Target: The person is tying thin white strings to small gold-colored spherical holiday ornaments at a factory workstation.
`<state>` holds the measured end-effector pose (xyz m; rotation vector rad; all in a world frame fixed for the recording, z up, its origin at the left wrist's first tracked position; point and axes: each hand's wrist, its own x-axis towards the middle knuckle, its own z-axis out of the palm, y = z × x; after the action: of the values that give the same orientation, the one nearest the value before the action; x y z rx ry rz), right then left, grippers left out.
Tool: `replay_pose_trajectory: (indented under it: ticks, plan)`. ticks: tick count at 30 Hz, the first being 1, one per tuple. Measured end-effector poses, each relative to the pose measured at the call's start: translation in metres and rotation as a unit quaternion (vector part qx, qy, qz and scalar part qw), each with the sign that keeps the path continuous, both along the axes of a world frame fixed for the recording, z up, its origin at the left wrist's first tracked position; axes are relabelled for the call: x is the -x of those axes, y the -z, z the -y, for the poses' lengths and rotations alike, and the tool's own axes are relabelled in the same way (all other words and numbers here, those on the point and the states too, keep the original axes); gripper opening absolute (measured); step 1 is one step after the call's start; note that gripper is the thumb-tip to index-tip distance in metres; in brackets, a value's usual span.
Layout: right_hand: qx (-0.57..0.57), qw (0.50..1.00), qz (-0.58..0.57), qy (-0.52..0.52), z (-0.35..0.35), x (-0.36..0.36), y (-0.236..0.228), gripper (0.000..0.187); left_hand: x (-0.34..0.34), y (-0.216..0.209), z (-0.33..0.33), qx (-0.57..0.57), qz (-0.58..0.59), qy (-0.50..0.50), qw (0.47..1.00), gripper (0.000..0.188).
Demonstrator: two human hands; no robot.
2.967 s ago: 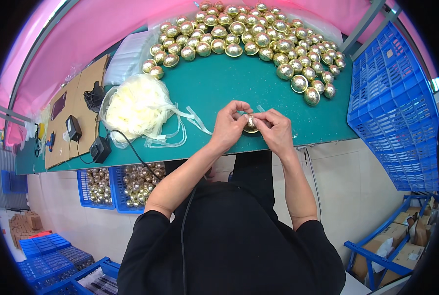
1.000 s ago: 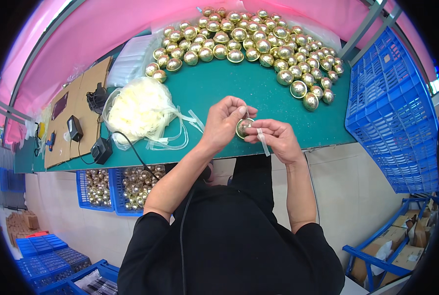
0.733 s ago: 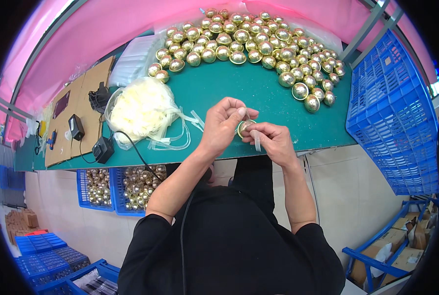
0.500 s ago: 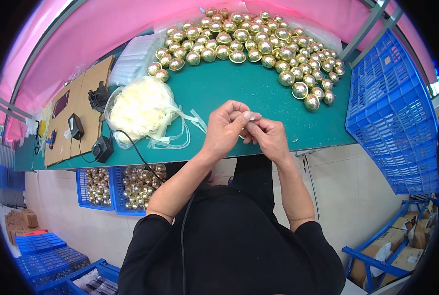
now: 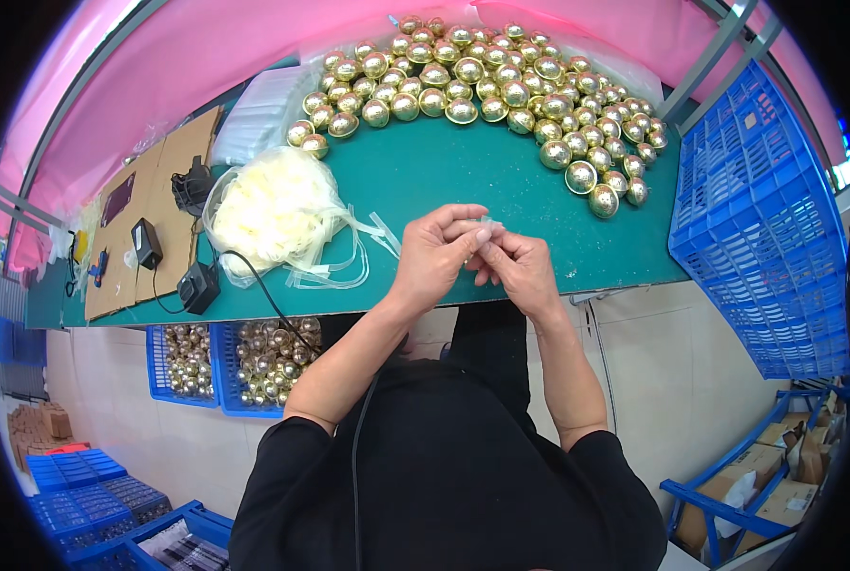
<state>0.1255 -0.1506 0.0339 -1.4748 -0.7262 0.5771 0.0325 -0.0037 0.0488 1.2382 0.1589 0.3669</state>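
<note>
Handling a pale strip [image 5: 488,223] at the fingertips is judged to be the step in hand, done above the near part of the worktop [image 5: 415,171]. The strip's small visible end is pinched between thumb and finger of the left hand [image 5: 439,249], whose grip is closed. The right hand [image 5: 523,270] is drawn up against it with fingers curled inward; its own hold is hidden, and whether a ball is enclosed there cannot be told. A fine, steady pinch by both hands seems to be called for next, since so slight a strip could easily slip.

At left, a soft, tangled heap of cream ribbon [image 5: 273,214] is held in a filmy bag, with flat, translucent tails [image 5: 334,278] trailed to its right. Along the far side, gold balls [image 5: 468,69] are massed, round, shiny and mirror-like, some circled by a raised rim. At right, a rigid blue crate [image 5: 758,219] is seen, its plastic walls pierced by a regular lattice.
</note>
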Motion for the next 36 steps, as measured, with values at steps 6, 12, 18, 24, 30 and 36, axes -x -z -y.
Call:
replay_pose_trajectory:
  ticks: [6, 12, 18, 24, 30, 36]
  plan:
    - [0.002, 1.000, -0.008, -0.002, 0.001, 0.003, -0.003, 0.026, -0.001, 0.000, 0.000, 0.028, 0.005, -0.018, 0.999, 0.032]
    - [-0.052, 0.991, 0.066, 0.109, 0.010, 0.002, -0.012, 0.016, 0.001, -0.008, 0.002, 0.005, 0.017, -0.045, 0.999, 0.032]
    - [-0.049, 0.969, 0.215, 0.110, 0.012, -0.003, -0.048, 0.013, 0.003, -0.012, 0.005, -0.072, 0.011, -0.063, 0.995, 0.032]
    - [-0.026, 0.965, 0.248, 0.078, 0.009, -0.005, -0.054, 0.008, 0.004, -0.012, 0.007, -0.099, 0.003, -0.061, 0.993, 0.030]
    - [-0.038, 0.960, 0.266, 0.085, 0.012, -0.007, -0.062, 0.011, -0.006, -0.010, 0.004, -0.159, 0.007, -0.031, 0.987, 0.018]
    - [-0.104, 0.985, 0.094, 0.097, 0.033, -0.005, -0.038, 0.010, -0.016, -0.025, 0.014, -0.469, 0.106, -0.179, 0.858, 0.013]
